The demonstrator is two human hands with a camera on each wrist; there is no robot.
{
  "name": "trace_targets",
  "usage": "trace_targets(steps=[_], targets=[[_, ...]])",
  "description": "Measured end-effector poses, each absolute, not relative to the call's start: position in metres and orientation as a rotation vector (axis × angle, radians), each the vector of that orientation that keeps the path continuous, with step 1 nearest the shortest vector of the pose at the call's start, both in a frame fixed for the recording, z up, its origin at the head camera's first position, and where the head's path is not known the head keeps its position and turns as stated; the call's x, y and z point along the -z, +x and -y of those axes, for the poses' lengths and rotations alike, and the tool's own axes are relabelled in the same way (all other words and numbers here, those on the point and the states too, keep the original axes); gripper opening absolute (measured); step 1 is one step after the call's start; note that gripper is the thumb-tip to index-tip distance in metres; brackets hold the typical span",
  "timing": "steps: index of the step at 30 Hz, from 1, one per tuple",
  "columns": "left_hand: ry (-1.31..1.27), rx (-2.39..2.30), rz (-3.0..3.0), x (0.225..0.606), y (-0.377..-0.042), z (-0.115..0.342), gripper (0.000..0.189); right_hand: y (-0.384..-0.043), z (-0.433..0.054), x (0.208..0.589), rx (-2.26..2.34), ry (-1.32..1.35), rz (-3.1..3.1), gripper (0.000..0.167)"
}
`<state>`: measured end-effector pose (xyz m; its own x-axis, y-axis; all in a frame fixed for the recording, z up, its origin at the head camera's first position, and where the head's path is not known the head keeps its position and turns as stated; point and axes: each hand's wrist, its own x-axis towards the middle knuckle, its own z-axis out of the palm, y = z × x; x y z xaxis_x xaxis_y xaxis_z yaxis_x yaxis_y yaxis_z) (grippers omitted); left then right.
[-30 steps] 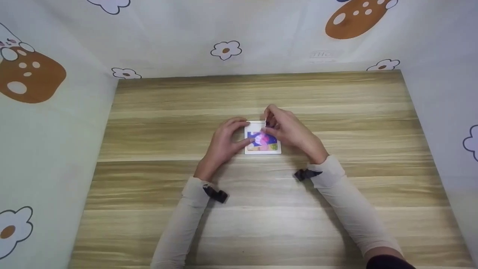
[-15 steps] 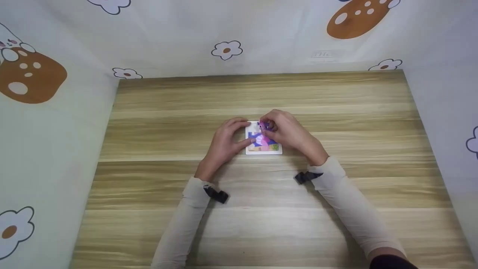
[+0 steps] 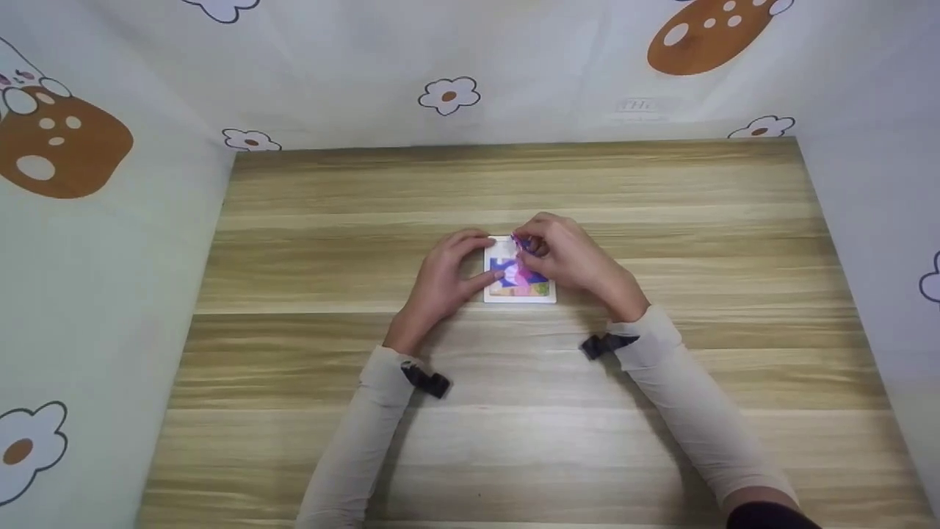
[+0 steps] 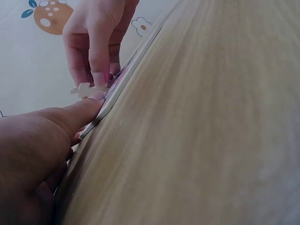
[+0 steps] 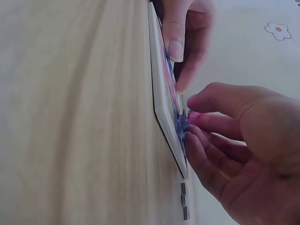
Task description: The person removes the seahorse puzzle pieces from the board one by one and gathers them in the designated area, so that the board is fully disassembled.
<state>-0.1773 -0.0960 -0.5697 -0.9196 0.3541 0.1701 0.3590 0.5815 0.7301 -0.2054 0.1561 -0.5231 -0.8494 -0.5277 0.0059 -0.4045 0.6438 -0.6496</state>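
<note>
A small white-framed jigsaw puzzle board [image 3: 520,299] lies on the table, with pink, purple and blue picture parts fitted in its lower area. The upper left of its recess shows bare white. My left hand [image 3: 446,270] holds the board at its left side, thumb lying over the picture and fingers at the upper left corner. Between thumb and fingers, my right hand [image 3: 576,253] pinches a jigsaw piece [image 4: 87,90], tilted up over the upper part of the board. Its pale back faces the left wrist view; pink shows in the right wrist view. The fingers partly cover it.
Wood-grain tabletop [image 3: 330,220] surrounds the board, bounded by pale patterned walls [image 3: 352,81] at the back and sides. Several small grey flat things [image 5: 184,201] lie beyond the board in the right wrist view. A black device [image 3: 426,380] sits on the left wrist.
My right hand has shifted slightly left and down over the board; the pinched piece, seen edge-on at first, turned its picture side up and is tilted again now. The left hand stays put.
</note>
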Motion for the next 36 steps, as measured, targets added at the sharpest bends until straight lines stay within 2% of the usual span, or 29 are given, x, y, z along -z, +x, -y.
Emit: trace_targets(steps=[10,23,36], targets=[[-0.612,1.309,2.787,0.569,-0.178,0.096,0.054,-0.206,-0.161,0.520,1.009,-0.787,-2.624,0.036],[-0.608,1.316,2.774,0.570,-0.178,0.095,0.053,-0.202,-0.158,0.514,1.009,-0.742,-2.613,0.027],[-0.613,1.292,2.792,0.569,-0.177,0.095,0.054,-0.201,-0.171,0.512,0.942,-0.762,-2.657,0.032]])
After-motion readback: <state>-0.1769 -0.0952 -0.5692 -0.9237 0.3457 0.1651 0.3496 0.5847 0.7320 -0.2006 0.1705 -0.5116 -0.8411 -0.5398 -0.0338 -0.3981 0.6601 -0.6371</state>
